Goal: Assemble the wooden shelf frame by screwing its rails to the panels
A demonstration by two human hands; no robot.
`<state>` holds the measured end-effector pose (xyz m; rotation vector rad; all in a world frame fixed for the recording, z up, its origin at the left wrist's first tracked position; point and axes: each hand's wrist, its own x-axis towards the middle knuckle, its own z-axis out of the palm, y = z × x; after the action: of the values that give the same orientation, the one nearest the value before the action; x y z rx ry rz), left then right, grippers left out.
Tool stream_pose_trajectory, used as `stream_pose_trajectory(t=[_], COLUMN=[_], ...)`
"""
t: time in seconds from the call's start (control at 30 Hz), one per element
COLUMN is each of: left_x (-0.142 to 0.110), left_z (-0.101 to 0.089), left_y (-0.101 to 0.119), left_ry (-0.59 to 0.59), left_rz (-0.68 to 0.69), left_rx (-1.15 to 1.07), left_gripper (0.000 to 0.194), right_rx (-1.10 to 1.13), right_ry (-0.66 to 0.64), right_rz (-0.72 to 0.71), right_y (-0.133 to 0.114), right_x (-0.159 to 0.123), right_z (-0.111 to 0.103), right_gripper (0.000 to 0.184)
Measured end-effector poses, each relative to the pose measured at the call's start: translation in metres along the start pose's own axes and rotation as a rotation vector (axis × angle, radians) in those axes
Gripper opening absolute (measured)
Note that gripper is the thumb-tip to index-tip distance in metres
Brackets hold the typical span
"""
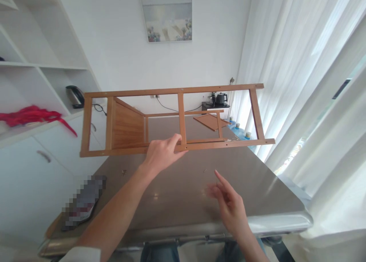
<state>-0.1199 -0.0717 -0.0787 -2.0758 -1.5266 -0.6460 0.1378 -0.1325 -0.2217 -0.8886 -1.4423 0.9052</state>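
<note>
A wooden rack frame [182, 119] with side rails, crossbars and a slatless panel at its left end stands on the table. My left hand [162, 151] is closed around its lower rail, beside the middle crossbar. Over the table, apart from the frame, hovers my right hand [230, 203]. Its index finger is stretched out, while the other fingertips are smeared by motion; nothing can be made out in it. A small screw-like piece [205, 170] lies just beyond that finger. Several tiny metal pieces [124, 172] are on the table to the left.
The brown table [177, 201] has a rounded metallic front edge. A pixelated flat item [85, 201] lies at its left. A loose wooden panel [211, 121] and several water bottles [238, 130] are toward the back right. White curtains [300, 71] hang at right, cabinets [34, 166] at left.
</note>
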Motion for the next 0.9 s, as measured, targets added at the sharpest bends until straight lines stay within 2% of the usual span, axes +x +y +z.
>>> stream_pose_trajectory(t=[0.1, 0.2, 0.47, 0.67, 0.77, 0.9], left_x=[0.01, 0.019, 0.027, 0.027, 0.026, 0.027], left_z=[-0.002, -0.003, 0.002, 0.002, 0.002, -0.002], left_y=[-0.004, -0.01, -0.022, -0.024, -0.022, -0.019], left_ry=[-0.005, -0.001, 0.009, 0.009, 0.098, 0.24], left_rz=[0.042, 0.08, 0.135, 0.19, 0.255, 0.339], left_rx=[0.0, -0.02, 0.05, 0.089, 0.142, 0.194], left_gripper=[0.043, 0.041, 0.049, 0.044, 0.04, 0.031], right_rx=[-0.007, -0.062, -0.42, -0.647, -0.792, -1.0], right_ry=[0.015, 0.022, 0.013, -0.144, -0.26, -0.454], right_rz=[0.029, 0.05, -0.027, -0.082, -0.1, -0.085], right_y=[0.01, 0.015, -0.004, 0.013, 0.027, 0.037], right_x=[0.002, 0.008, 0.034, 0.058, 0.072, 0.09], right_z=[-0.002, -0.006, -0.002, 0.004, 0.001, -0.004], right_gripper=[0.053, 0.038, 0.027, 0.013, 0.031, 0.04])
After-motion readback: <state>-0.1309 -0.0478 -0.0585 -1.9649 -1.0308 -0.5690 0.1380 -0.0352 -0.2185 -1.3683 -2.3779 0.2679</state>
